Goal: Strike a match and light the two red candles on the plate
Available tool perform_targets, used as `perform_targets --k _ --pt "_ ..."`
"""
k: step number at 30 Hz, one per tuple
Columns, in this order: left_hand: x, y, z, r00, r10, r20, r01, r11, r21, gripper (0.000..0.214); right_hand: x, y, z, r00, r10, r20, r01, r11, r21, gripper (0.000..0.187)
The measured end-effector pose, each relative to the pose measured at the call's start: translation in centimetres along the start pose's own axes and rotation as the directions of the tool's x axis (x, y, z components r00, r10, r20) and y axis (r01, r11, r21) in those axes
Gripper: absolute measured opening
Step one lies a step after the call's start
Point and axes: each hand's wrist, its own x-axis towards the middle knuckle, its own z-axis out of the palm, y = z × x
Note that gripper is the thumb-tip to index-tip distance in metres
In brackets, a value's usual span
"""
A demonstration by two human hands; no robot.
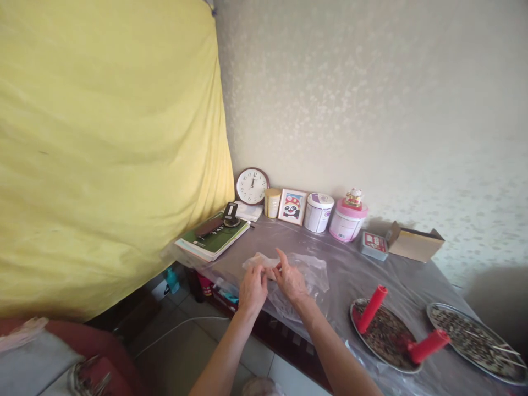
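Note:
Both my hands are over a crumpled clear plastic bag (307, 272) lying on the table's plastic-covered top (355, 264). My left hand (252, 286) is curled, its fingertips pinching the bag's left edge. My right hand (290, 278) pinches the same edge beside it, with the index finger raised. The two hands touch at the fingertips.
Along the wall stand a clock (252, 186), a yellow jar (272, 202), a panda picture (292, 206), a white tub (318, 212), a pink tub (347, 219) and a cardboard box (414, 242). Books (214, 237) lie at left. Two round trays (381, 335) with red rollers (429, 345) sit at right.

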Motion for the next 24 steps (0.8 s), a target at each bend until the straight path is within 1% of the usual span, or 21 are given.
perform_targets --k 1,2,5,7,13,20,22,24 --pt "0.2 -0.1 0.0 1.0 0.007 0.007 -0.007 1.0 0.013 0.016 0.3 -0.1 0.0 1.0 0.002 0.006 -0.002 1.0 -0.02 0.058" --pt "0.4 -0.1 0.0 1.0 0.015 0.013 -0.015 1.0 0.025 0.016 0.7 -0.2 0.0 1.0 0.003 0.01 -0.003 0.999 -0.039 0.055" --pt "1.0 -0.3 -0.1 0.999 0.036 0.032 -0.037 0.997 0.061 0.016 1.5 -0.3 -0.3 1.0 0.006 0.009 -0.005 0.997 -0.082 0.031" --pt "1.1 -0.4 -0.2 0.998 0.042 0.046 -0.046 0.995 0.088 0.019 2.0 -0.5 -0.5 1.0 0.009 -0.001 -0.009 0.995 -0.1 0.025" --pt "1.1 -0.4 -0.5 0.997 0.031 0.065 -0.041 0.988 0.151 0.036 2.9 -0.9 -0.5 0.999 0.034 -0.033 -0.037 0.995 -0.094 0.024" --pt "1.1 -1.1 -0.6 1.0 0.0 0.03 -0.004 0.989 0.15 0.042 4.2 0.1 0.0 0.991 0.105 -0.087 -0.104 0.995 0.01 0.021" --pt "1.2 -1.3 -0.5 1.0 -0.01 0.019 0.007 0.991 0.134 0.04 4.5 0.2 0.2 0.988 0.115 -0.108 -0.109 0.992 0.061 0.022" --pt "1.3 -1.4 -0.5 1.0 -0.025 0.01 0.024 0.993 0.116 0.032 4.7 0.2 0.4 0.987 0.105 -0.122 -0.091 0.989 0.118 0.022"
